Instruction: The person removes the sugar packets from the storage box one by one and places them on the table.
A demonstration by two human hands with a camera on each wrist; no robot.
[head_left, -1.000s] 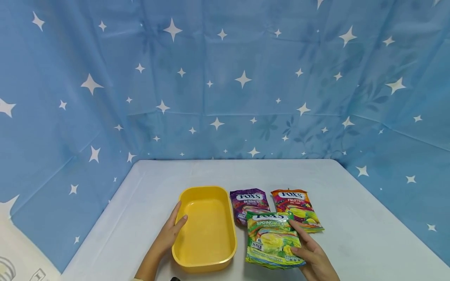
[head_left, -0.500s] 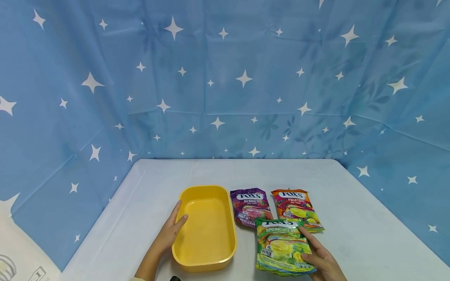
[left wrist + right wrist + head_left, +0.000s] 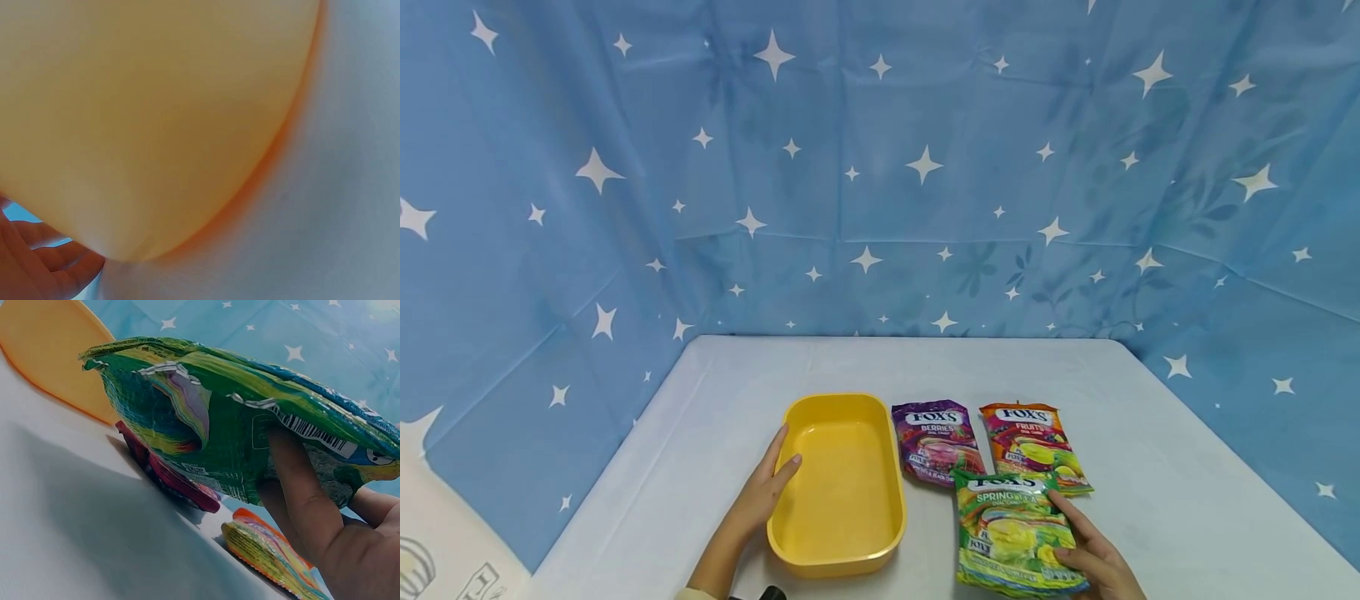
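Observation:
My right hand (image 3: 1096, 552) grips the right side of a green Fox's Spring Tea candy bag (image 3: 1009, 533), thumb in front and fingers behind. In the right wrist view the bag's back with its barcode shows, raised over the white table, and the fingers (image 3: 306, 494) press against it. At the left side of a yellow plastic tray (image 3: 838, 500), my left hand (image 3: 762, 493) holds the rim, its thumb over the inside and the other fingers along the outer wall. Nothing lies in the tray. Its wall (image 3: 156, 125) fills much of the left wrist view.
Behind the green bag lie a purple Fox's Berries bag (image 3: 936, 442) and an orange-red Fox's Fruits bag (image 3: 1033, 442), side by side on the white table (image 3: 760, 367). A blue curtain with white stars (image 3: 880, 167) hangs at the table's far edge and sides.
My right hand has moved the green candy bag rightward and nearer to me, uncovering more of the Berries bag. My left hand and the tray have stayed in place.

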